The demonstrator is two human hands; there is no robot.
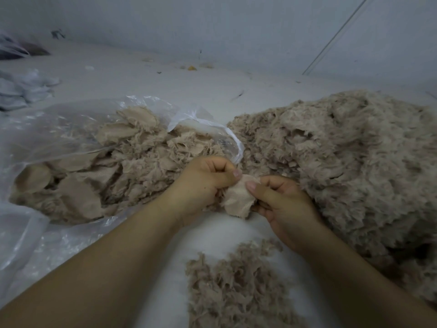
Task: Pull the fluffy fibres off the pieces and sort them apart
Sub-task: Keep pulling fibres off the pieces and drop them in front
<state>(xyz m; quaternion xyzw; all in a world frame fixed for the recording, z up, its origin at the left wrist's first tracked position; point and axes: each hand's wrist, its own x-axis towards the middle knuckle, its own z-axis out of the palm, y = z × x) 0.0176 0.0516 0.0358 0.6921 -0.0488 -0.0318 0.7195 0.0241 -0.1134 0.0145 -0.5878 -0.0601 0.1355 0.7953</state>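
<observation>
Fabric piece (237, 197) sits pinched between left hand (205, 185) and right hand (281, 207), each grip closed on an edge. Outward, a bag of pieces (78, 185) waits left; large fibre heap (343, 162) right, loose fluff (236, 287) nearer. Plenty remains, I judge.

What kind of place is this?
Probably an informal textile workroom: a large heap of beige fluffy fibres, a clear plastic bag of beige fabric pieces, all on a white floor.

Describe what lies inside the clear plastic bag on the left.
The clear plastic bag holds flat beige fabric pieces mixed with fluffy fibres. Whatever lies beneath that heap is covered.
</observation>
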